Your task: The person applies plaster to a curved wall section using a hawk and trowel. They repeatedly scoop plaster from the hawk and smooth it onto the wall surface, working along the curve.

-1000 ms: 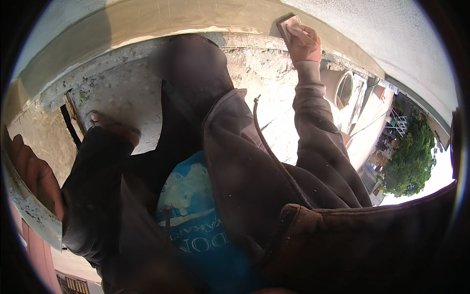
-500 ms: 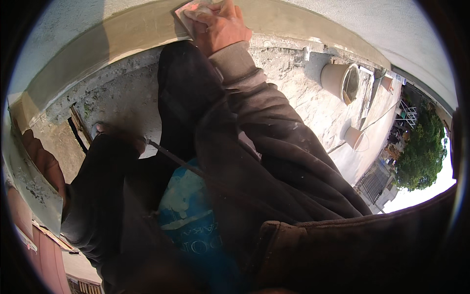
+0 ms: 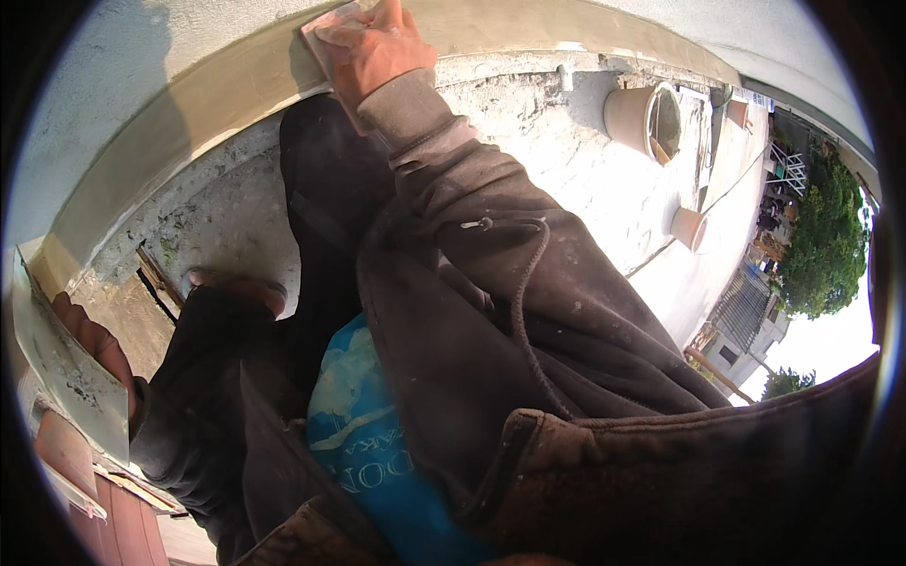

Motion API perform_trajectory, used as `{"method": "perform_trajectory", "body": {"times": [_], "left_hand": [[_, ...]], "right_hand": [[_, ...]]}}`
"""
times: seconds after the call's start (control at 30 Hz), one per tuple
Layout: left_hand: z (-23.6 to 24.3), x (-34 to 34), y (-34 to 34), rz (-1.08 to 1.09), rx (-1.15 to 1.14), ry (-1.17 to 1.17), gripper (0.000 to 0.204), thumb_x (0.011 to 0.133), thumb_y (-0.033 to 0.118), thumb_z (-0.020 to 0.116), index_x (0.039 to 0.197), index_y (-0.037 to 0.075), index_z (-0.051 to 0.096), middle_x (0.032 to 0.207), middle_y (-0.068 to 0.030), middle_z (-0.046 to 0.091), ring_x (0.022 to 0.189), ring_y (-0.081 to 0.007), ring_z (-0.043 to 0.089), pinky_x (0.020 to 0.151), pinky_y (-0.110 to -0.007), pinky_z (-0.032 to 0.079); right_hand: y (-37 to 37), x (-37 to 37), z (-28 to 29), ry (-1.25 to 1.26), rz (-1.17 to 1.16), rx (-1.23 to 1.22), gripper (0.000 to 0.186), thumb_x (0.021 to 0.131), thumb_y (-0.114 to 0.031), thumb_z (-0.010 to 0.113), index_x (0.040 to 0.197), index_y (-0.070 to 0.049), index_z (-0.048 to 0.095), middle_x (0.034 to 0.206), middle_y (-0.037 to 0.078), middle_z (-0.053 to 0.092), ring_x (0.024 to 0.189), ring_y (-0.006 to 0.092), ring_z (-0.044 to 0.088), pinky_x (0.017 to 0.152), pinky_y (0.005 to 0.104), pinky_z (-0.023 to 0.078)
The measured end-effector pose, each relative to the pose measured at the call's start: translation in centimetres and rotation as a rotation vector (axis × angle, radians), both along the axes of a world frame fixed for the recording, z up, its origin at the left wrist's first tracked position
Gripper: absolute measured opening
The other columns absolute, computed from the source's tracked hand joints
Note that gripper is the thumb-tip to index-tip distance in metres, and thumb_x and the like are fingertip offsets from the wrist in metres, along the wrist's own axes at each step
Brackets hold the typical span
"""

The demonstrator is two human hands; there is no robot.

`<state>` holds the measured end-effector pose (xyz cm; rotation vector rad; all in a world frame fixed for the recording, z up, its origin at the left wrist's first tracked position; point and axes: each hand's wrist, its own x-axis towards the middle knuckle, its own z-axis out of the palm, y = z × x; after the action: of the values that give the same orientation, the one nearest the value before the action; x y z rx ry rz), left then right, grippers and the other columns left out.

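Leftward along the wall is where the right hand [image 3: 377, 52] is now sitting, compared with a second ago, and the flat pinkish float block [image 3: 319, 42] is going with it. Its fingers are bending over the block's back and gripping it, while the block is resting against the smooth tan plaster band [image 3: 510, 33] above the person's knee. The left hand [image 3: 94, 344] is gripping the edge of a thin, mortar-flecked board [image 3: 66, 373], its thumb hidden.

Smoothing the band seems to be the step underway; continuing would be calling for a flat face and even pressure. Off to the right, a large bucket [image 3: 628, 118] is holding something greyish with a stick-like piece, too dim to name. A smaller bucket [image 3: 687, 228] is standing nearby; its contents are not showing clearly.
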<state>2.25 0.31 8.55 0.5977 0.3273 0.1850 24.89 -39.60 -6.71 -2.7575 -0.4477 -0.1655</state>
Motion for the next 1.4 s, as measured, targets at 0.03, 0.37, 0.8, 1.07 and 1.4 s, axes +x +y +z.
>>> {"method": "perform_trajectory", "body": {"times": [0.03,0.37,0.8,1.07,1.4], "left_hand": [[0.1,-0.8,0.0,0.024,-0.023,-0.003,0.049,0.095,-0.001,0.058,0.141,-0.003,0.043,0.092,-0.0060,0.047,0.071,-0.0114,0.046,0.054,-0.023,0.037],[-0.9,-2.0,-0.7,0.113,-0.035,0.087,0.030,0.098,0.001,0.053,0.127,-0.003,0.050,0.089,-0.0052,0.045,0.068,-0.0098,0.042,0.052,-0.021,0.034],[-1.2,-2.4,1.3,0.037,0.054,0.084,0.024,0.102,0.008,0.047,0.123,-0.003,0.051,0.093,-0.0059,0.047,0.068,-0.0114,0.042,0.053,-0.022,0.039],[-7.7,-2.7,8.3,-0.138,0.334,-0.061,0.046,0.106,0.022,0.053,0.147,0.001,0.046,0.140,-0.0177,0.054,0.124,-0.0218,0.054,0.100,-0.031,0.049],[-6.9,-2.0,6.7,-0.067,0.254,0.059,0.045,0.108,0.029,0.044,0.147,0.007,0.047,0.125,-0.0140,0.062,0.095,-0.0182,0.063,0.087,-0.027,0.058]], "right_hand": [[-3.2,1.1,3.5,0.103,-0.070,0.038,0.031,0.100,-0.035,0.055,0.100,-0.012,0.076,0.118,0.022,0.060,0.110,0.0385,0.060,0.090,0.0461,0.054],[0.4,-1.6,2.6,-0.005,-0.237,-0.001,0.026,0.095,-0.037,0.061,0.115,-0.036,0.077,0.113,0.012,0.058,0.108,0.0323,0.063,0.082,0.0440,0.058],[-26.6,12.0,4.8,0.260,-0.788,-0.391,0.035,0.098,-0.045,0.053,0.130,-0.043,0.068,0.130,0.007,0.066,0.114,0.0252,0.067,0.095,0.0409,0.056],[-4.4,0.1,3.2,-0.051,-0.178,-0.077,0.027,0.086,-0.029,0.070,0.111,-0.037,0.078,0.108,0.007,0.059,0.111,0.0264,0.063,0.088,0.0425,0.059],[-25.0,9.1,4.2,0.009,-0.579,-0.259,0.027,0.101,-0.037,0.054,0.114,-0.038,0.077,0.123,0.000,0.068,0.117,0.0248,0.062,0.099,0.0395,0.053]]}}
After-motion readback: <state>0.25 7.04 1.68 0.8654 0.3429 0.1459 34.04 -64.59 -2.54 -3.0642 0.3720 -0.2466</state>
